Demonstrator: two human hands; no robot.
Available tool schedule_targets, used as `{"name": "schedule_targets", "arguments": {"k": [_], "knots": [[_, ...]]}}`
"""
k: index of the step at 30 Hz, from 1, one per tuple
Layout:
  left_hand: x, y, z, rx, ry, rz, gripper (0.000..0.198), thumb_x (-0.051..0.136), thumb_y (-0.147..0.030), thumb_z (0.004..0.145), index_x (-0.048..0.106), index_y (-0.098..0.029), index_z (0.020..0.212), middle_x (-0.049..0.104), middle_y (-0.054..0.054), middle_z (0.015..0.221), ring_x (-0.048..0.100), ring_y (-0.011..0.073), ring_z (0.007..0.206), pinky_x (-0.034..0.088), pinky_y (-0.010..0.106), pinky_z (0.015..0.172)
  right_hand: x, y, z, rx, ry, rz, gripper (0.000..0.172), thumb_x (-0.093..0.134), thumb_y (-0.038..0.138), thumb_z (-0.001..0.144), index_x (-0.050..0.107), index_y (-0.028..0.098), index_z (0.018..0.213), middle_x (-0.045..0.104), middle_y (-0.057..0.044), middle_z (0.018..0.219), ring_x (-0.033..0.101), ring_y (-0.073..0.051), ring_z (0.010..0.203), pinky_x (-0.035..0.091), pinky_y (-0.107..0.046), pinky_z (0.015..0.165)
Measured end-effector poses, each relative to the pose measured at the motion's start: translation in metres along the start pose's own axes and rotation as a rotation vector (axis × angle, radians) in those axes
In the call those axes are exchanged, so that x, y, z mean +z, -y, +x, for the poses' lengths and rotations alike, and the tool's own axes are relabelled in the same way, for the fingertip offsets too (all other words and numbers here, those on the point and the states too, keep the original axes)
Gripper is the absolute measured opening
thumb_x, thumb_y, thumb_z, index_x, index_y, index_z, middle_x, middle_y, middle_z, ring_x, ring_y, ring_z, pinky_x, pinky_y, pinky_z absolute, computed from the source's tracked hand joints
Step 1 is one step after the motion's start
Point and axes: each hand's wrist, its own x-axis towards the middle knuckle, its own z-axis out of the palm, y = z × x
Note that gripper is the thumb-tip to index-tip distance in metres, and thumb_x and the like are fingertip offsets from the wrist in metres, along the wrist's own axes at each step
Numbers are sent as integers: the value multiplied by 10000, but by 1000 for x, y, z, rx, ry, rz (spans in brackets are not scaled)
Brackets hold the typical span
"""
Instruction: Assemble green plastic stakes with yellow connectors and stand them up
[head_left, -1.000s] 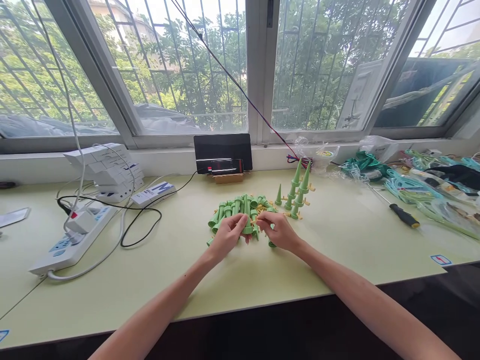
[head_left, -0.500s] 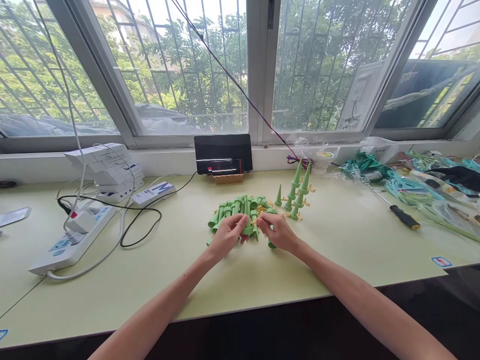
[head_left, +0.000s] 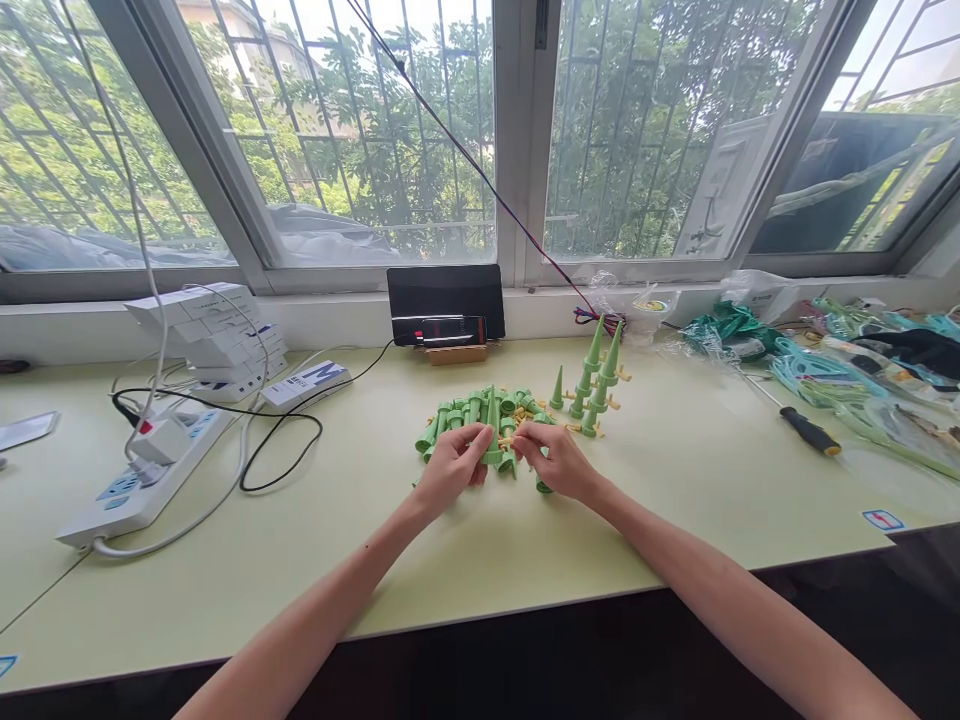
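Note:
Between the thumb and fingers of my left hand (head_left: 452,466) a green plastic watering spike (head_left: 493,415) is held upright, point up. My right hand (head_left: 556,460) is pinched close beside it, on a small yellow valve (head_left: 512,440) that is mostly covered by the fingers. Behind both hands lies a pile of green spikes (head_left: 450,412) with small yellow pieces (head_left: 531,413) among them. To the right, two stacks of green spikes (head_left: 600,395) stand upright with yellow valves sticking out at their sides. A single green spike (head_left: 557,390) stands next to them.
A phone (head_left: 452,331) leans on a dark tablet (head_left: 405,295) by the window. At left are a power strip (head_left: 142,500), cables and white boxes (head_left: 232,345). A screwdriver (head_left: 808,430) and bagged green items (head_left: 731,333) lie at right.
My right hand's fingertips now sit slightly nearer the spike, and the yellow valve shows between the hands. The left hand keeps its hold, almost in the same place.

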Motion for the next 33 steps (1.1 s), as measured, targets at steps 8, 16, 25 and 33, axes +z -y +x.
{"name": "schedule_targets", "arguments": {"k": [8, 16, 25, 33], "knots": [[1, -8, -2, -15, 12, 34, 407, 525, -543, 905, 539, -167, 750, 435, -47, 504, 455, 82, 416, 336, 192, 403, 0, -3, -1, -6, -49, 28, 214, 503, 294, 953, 592, 180, 795, 624, -14, 692, 495, -119, 563, 389, -249, 559], [-1, -3, -1, -17, 34, -5, 411, 516, -531, 915, 493, -167, 725, 476, -31, 592, 480, 78, 443, 346, 203, 418, 3, -5, -2, -22, -94, 49, 121, 545, 257, 913, 612, 180, 848, 652, -26, 728, 565, -141, 635, 442, -260, 606], [1, -6, -1, -25, 35, -17, 407, 522, -530, 913, 507, -164, 735, 476, -34, 608, 485, 74, 443, 352, 204, 422, 5, -7, -3, -22, -108, 21, 94, 558, 252, 900, 605, 180, 861, 646, -20, 722, 556, -134, 620, 426, -249, 580], [2, -6, -1, -20, 38, -27, 408, 538, -528, 902, 489, -169, 713, 473, -38, 580, 500, 86, 440, 372, 215, 429, 1, -3, -3, -24, -68, -54, 226, 490, 268, 943, 557, 184, 744, 563, 2, 624, 461, -119, 561, 348, -245, 539]]}}
